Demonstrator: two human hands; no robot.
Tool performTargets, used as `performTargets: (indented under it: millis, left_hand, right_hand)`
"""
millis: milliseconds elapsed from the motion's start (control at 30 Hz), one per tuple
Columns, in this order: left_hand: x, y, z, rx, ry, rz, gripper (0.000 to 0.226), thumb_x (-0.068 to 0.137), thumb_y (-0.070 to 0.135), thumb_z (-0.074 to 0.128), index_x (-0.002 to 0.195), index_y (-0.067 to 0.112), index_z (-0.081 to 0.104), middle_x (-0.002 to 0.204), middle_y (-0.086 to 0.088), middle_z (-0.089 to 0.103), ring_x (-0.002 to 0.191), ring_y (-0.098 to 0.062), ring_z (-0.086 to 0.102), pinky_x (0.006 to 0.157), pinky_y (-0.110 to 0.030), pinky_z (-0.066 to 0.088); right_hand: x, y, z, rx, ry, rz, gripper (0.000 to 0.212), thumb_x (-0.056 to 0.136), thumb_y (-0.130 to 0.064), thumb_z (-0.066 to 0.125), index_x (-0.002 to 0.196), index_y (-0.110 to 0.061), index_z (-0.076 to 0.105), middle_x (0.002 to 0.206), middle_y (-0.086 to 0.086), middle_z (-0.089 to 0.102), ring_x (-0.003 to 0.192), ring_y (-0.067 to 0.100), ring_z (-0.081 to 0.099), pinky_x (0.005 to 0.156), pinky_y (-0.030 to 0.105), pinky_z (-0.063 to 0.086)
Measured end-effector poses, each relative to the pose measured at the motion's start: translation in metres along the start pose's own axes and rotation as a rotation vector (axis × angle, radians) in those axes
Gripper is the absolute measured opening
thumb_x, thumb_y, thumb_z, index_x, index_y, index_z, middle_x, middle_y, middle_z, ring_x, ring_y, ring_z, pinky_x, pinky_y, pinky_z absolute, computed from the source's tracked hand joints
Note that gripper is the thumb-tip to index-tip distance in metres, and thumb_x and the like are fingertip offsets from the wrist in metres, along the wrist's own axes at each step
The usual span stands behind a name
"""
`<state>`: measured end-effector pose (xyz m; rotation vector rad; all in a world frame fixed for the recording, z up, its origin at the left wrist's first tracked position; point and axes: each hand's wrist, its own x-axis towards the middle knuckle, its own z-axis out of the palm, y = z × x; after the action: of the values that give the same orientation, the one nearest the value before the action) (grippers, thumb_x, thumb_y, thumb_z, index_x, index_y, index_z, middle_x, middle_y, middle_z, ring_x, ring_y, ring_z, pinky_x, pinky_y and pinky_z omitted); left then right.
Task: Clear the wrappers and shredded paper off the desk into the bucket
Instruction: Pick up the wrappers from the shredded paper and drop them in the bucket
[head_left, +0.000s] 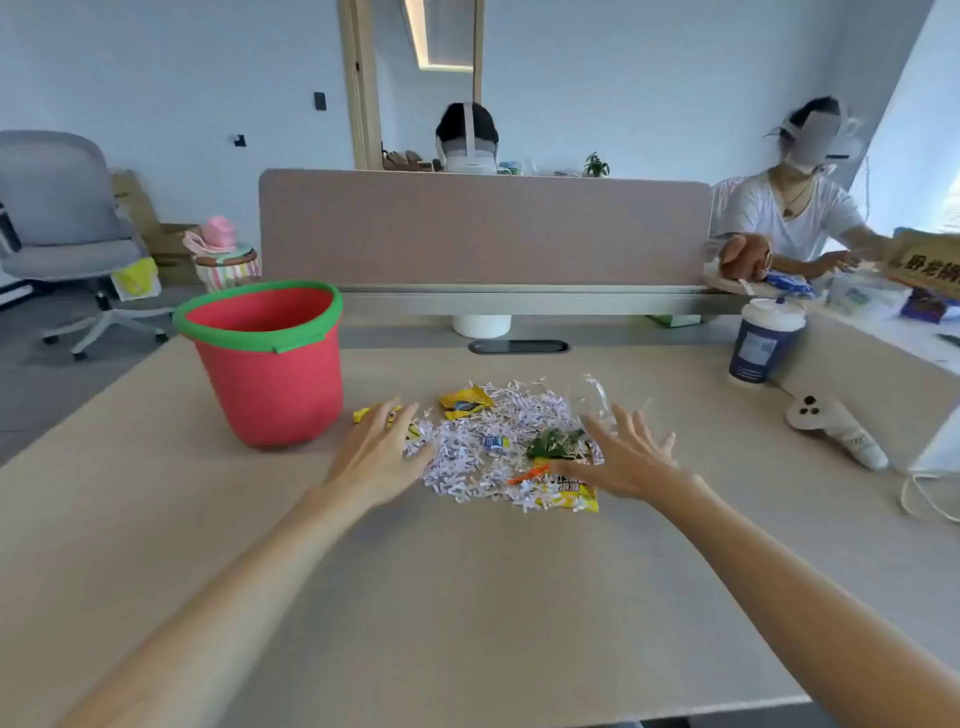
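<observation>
1. Shredded paper (483, 452) lies in a loose heap mid-desk (467, 597), with yellow wrappers (466, 402), a green wrapper (553, 443) and a clear plastic wrapper (597, 397) mixed in; none looks to have reached the bucket yet.
2. Both hands flank the heap: the left hand (376, 452) at its left edge, the right hand (621, 460) at its right, fingers spread wide, gripping nothing.
3. The step appears to be gathering; next, the palms should close inward, compress the scraps and lift them together.
4. The red bucket (270, 364) stands upright just left of the heap, mouth open.
5. A lidded tub (763, 345) and a white tube (841, 434) sit well to the right, out of the path; loose shreds may scatter.
</observation>
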<state>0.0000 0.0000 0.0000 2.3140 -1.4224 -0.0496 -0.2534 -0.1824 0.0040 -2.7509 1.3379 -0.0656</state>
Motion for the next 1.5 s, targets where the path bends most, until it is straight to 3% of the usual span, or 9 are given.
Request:
performTargets:
  millis: [233,333,467,567,633,800,900,1300,1500]
  left_hand:
    - [0.025,0.014,0.029,0.131,-0.229,0.003,0.09,0.07,0.089,0.02,0.148,0.045,0.01,0.162,0.002,0.002,0.149,-0.025,0.004,0.118,-0.05,0.013]
    - [0.037,0.012,0.048,0.189,-0.193,0.096,0.097,0.063,0.093,0.01,0.145,0.044,0.022,0.156,0.001,0.021,0.145,-0.024,0.017,0.117,-0.046,0.018]
    - [0.056,0.006,0.052,0.229,-0.017,0.227,0.04,0.092,0.042,0.045,0.123,0.018,0.053,0.124,-0.003,0.05,0.116,-0.028,0.046,0.094,-0.039,0.038]
    - [0.059,0.01,0.048,0.163,0.017,0.288,0.01,0.087,0.009,0.051,0.097,0.006,0.052,0.102,-0.011,0.051,0.093,-0.033,0.051,0.076,-0.041,0.043]
    - [0.059,0.015,0.044,0.083,0.023,0.308,0.011,0.085,-0.003,0.048,0.092,0.006,0.048,0.097,-0.01,0.047,0.088,-0.031,0.048,0.073,-0.043,0.043]
    - [0.062,0.028,0.027,-0.021,0.096,0.327,0.043,0.078,-0.02,0.037,0.109,0.007,0.049,0.105,-0.006,0.041,0.082,-0.019,0.037,0.063,-0.026,0.023]
    - [0.066,0.028,0.022,-0.096,0.118,0.281,0.045,0.081,-0.018,0.037,0.113,0.01,0.051,0.109,-0.003,0.041,0.091,-0.017,0.043,0.067,-0.023,0.027]
    - [0.08,0.031,-0.014,-0.088,0.177,0.193,0.032,0.079,-0.016,0.04,0.1,0.005,0.053,0.107,-0.011,0.043,0.101,-0.026,0.045,0.08,-0.032,0.039]
    - [0.084,0.034,-0.035,-0.029,0.253,0.186,0.021,0.082,-0.01,0.043,0.093,0.005,0.051,0.101,-0.009,0.043,0.086,-0.026,0.045,0.073,-0.042,0.044]
  right_hand:
    - [0.036,-0.01,0.028,0.049,0.032,-0.113,0.089,0.066,-0.089,0.033,0.139,-0.038,0.029,0.151,0.004,0.028,0.135,0.032,0.029,0.108,0.055,0.029]
    - [0.048,-0.013,0.031,0.061,0.146,-0.173,0.059,0.085,-0.064,0.044,0.131,-0.028,0.044,0.135,0.003,0.045,0.125,0.027,0.041,0.102,0.047,0.037]
    - [0.06,-0.017,0.023,0.129,0.217,-0.23,0.028,0.095,-0.019,0.041,0.121,-0.013,0.05,0.118,0.01,0.054,0.098,0.03,0.057,0.075,0.04,0.049]
    - [0.068,-0.019,0.018,0.194,0.19,-0.239,0.037,0.088,0.002,0.036,0.122,-0.011,0.044,0.114,0.015,0.053,0.081,0.032,0.057,0.064,0.044,0.05]
    - [0.074,-0.022,0.012,0.244,0.193,-0.244,0.045,0.083,0.009,0.037,0.123,-0.011,0.043,0.115,0.016,0.053,0.081,0.032,0.056,0.065,0.045,0.05]
    - [0.083,-0.036,-0.008,0.435,0.314,-0.211,0.049,0.078,0.015,0.04,0.119,-0.012,0.048,0.119,0.013,0.052,0.098,0.033,0.055,0.081,0.042,0.048]
    - [0.084,-0.044,-0.013,0.467,0.338,-0.234,0.052,0.077,0.017,0.036,0.118,-0.011,0.049,0.12,0.013,0.051,0.101,0.033,0.055,0.083,0.044,0.048]
    - [0.094,-0.062,-0.059,0.554,0.382,-0.147,0.049,0.079,0.017,0.034,0.116,-0.01,0.051,0.12,0.017,0.048,0.106,0.035,0.051,0.09,0.046,0.048]
    - [0.092,-0.075,-0.07,0.581,0.327,-0.179,0.048,0.08,0.016,0.034,0.116,-0.009,0.054,0.124,0.015,0.045,0.109,0.033,0.049,0.089,0.036,0.046]
